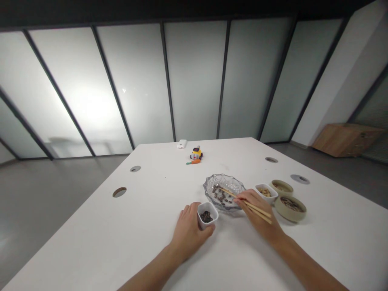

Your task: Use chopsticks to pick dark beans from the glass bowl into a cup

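Note:
My left hand (191,229) is closed around a small white square cup (214,215) with dark seeds or beans (206,217) in it. In my right hand (257,208) is a pair of wooden chopsticks (256,208). Their tips reach down into a clear, scalloped glass bowl (209,190), among several dark seeds (222,198) spread over its bottom. The cup is just in front of the bowl, on its near left side. Whether the tips pinch a seed is too small to tell.
Right of the bowl stand a white square dish (274,197) of tan pieces and two round beige bowls (290,213) (281,185). Farther back on the white table (151,194) lie a toy carrot (194,161), a yellow toy vehicle (196,153) and a white device (182,144). Round holes (119,192) pierce the tabletop.

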Tool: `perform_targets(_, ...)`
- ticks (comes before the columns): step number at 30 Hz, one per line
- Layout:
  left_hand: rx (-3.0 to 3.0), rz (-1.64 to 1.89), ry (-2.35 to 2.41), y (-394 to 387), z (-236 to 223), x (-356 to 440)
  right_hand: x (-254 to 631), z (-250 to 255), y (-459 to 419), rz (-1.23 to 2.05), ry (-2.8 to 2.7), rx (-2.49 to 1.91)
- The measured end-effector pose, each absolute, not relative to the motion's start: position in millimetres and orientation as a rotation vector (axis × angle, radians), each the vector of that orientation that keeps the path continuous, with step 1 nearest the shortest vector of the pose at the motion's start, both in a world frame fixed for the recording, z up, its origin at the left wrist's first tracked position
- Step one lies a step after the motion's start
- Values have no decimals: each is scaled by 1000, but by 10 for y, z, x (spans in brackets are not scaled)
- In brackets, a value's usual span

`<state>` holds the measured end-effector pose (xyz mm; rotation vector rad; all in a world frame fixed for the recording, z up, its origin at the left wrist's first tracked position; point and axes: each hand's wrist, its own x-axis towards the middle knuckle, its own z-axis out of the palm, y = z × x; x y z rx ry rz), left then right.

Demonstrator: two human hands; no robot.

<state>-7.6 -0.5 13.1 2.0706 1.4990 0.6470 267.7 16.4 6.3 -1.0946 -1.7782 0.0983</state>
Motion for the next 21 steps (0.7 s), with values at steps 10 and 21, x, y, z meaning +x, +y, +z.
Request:
perform_targets(10,2071,628,1502,-17,161,-65,2700,76,134,136,-1765,-1094)
perform_targets(21,2063,654,1493,-31,149,-52,2777,153,117,-107,-1671,-1118)
